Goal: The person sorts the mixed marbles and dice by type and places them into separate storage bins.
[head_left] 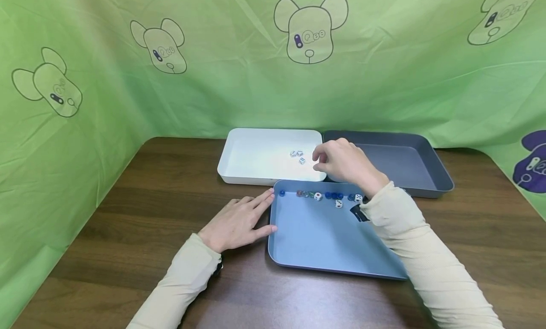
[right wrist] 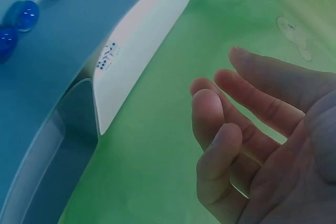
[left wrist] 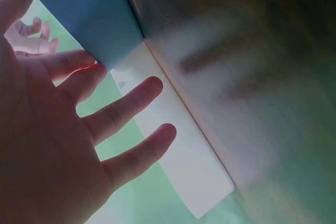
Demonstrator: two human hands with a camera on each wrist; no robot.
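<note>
Firstly, head view: three dice (head_left: 317,196) beside marbles (head_left: 334,196) in the blue tray (head_left: 315,239), three dice in the white tray (head_left: 256,156); your right hand (head_left: 346,162) above its join with the dark tray (head_left: 396,160). Left wrist: your left hand (left wrist: 58,114), fingers spread, well placed to steady the blue tray. Right wrist: fingers loosely bent, empty; best pinch dice singly, clear of marbles.

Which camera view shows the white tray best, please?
The head view does: the white tray appears nearly whole there, with dice inside. The left wrist view shows only a strip, partly behind the left hand; the right wrist view shows a narrow part beyond the blue tray.
</note>
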